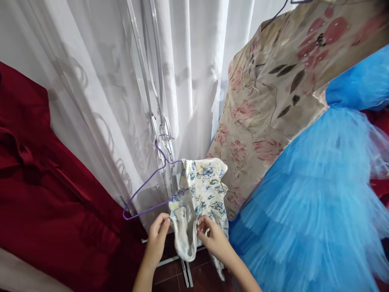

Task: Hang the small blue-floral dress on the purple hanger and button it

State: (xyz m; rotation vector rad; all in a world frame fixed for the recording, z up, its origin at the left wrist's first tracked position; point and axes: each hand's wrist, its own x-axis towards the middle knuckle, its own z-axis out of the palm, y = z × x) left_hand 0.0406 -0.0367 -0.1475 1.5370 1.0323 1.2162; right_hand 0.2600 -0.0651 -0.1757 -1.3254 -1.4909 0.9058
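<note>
A small white garment with blue flowers (206,187) hangs partly over a purple wire hanger (146,183). My left hand (157,238) pinches the garment's lower left edge. The fingers of my right hand (213,236) are closed on the cloth just to the right. Between both hands a loop of the fabric droops down. The hanger's hook sits against a white metal rack frame (160,121) behind the sheer curtain.
A white sheer curtain (115,89) fills the background. A dark red garment (45,190) hangs on the left. On the right hang a beige dress with pink flowers (267,101) and a bright blue tulle skirt (316,202). Dark red floor tiles (200,280) show below.
</note>
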